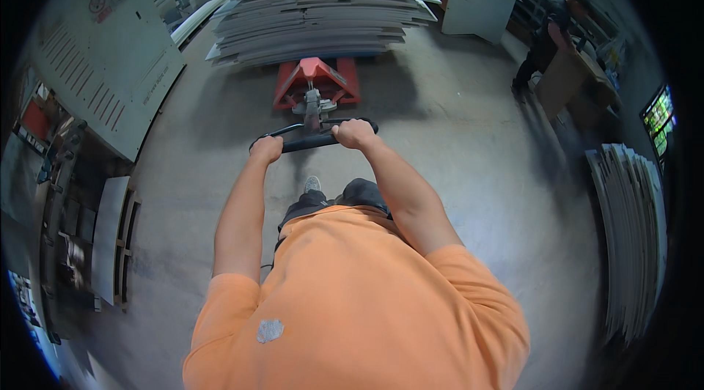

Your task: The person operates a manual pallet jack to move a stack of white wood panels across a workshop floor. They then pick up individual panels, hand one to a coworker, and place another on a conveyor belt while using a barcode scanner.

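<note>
Left hand (pixel 267 149) and right hand (pixel 353 133) closed around handle (pixel 308 143), toward opposite ends.
Wide spacing likely gives steering leverage; handle sits ahead of the shoe (pixel 312 184), probably for foot room. Red jack (pixel 312 67) just beyond; boards (pixel 315 16) stacked flat at its far side, presumably for stability. Underside hidden.

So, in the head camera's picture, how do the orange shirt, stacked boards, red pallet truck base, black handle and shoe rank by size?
1. Orange shirt
2. Stacked boards
3. Red pallet truck base and black handle: unsure; the handle spans wider, the base taller
4. Shoe
</note>
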The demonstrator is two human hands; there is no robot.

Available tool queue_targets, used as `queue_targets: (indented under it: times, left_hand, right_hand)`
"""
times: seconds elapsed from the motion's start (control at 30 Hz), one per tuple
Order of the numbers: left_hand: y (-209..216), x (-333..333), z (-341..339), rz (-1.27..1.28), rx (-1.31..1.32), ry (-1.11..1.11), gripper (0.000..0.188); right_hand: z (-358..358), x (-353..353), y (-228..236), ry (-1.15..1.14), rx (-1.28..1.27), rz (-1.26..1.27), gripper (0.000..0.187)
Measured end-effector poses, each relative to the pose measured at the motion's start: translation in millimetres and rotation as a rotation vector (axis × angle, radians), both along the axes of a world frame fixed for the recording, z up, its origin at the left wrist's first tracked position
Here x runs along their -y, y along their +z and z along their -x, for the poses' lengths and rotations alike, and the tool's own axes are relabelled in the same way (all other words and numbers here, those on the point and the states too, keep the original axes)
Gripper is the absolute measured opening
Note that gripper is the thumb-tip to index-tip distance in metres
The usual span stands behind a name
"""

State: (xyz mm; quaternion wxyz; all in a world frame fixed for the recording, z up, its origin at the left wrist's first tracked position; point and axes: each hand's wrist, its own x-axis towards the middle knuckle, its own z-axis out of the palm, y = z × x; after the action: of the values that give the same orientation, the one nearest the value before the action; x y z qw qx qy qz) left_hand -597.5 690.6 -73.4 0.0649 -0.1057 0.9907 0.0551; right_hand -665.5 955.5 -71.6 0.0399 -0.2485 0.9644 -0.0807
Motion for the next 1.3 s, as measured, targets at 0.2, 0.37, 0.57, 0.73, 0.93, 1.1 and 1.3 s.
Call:
queue_targets:
  times: [0.2, 0.37, 0.57, 0.73, 0.93, 1.1, 1.3]
  left_hand:
    - [-31.9, 44.9, 48.8, 0.086, -0.014, -0.129, 0.040]
    - [-68.0, 46.3, 61.7, 0.165, -0.096, -0.450, 0.030]
    - [-113.8, 112.2, 71.5, -0.154, 0.032, -0.045, 0.071]
    - [-128.3, 170.9, 130.2, -0.083, 0.106, 0.169, 0.073]
    - [-70.4, 162.6, 59.7, -0.087, 0.099, 0.233, 0.071]
    - [-54.2, 117.2, 5.3, 0.003, 0.044, -0.122, 0.055]
    - [-42.8, 51.4, -65.1, 0.000, 0.034, -0.015, 0.061]
  right_hand:
    - [20.8, 25.6, -1.6, -0.059, 0.077, 0.060, 0.052]
    - [-8.9, 3.4, -19.8, -0.037, 0.018, -0.061, 0.036]
    - [19.0, 47.5, -74.5, -0.097, 0.054, 0.140, 0.034]
    - [71.1, 108.4, -82.9, -0.021, 0.089, 0.171, 0.037]
    - [4.4, 95.2, -34.7, 0.054, 0.003, 0.197, 0.037]
    - [-41.5, 60.7, -24.0, -0.037, -0.004, 0.139, 0.042]
    - [-81.5, 29.3, -23.4, 0.064, 0.075, -0.005, 0.041]
